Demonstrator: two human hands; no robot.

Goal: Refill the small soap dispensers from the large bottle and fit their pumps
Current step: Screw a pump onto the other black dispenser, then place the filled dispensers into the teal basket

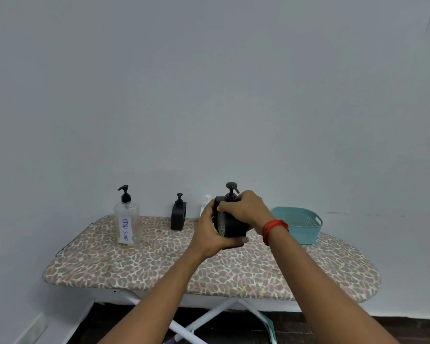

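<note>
Left hand (210, 232) gripped the black soap dispenser (230, 227) at its base, right hand (243, 209) curled round its top below the pump (231, 188) — held just above the ironing board (134, 266). Second dispenser (178, 216) stood w/ pump on; DISH SOAP bottle (127, 222) looked near-empty — task prob. near done.

Soft, even and rather dim light is spread over the scene, and a cool grey cast is laid on the wall (209, 95), which is shaded darker toward the upper left. A faint, diffuse shadow is thrown below the table (159, 269). The table's front edge is bowed by the wide lens, and the forearms (159, 294) are stretched near the bottom edge. Fine detail is slightly smeared, though the lettering on the clear bottle (127, 219) is kept legible.
</note>
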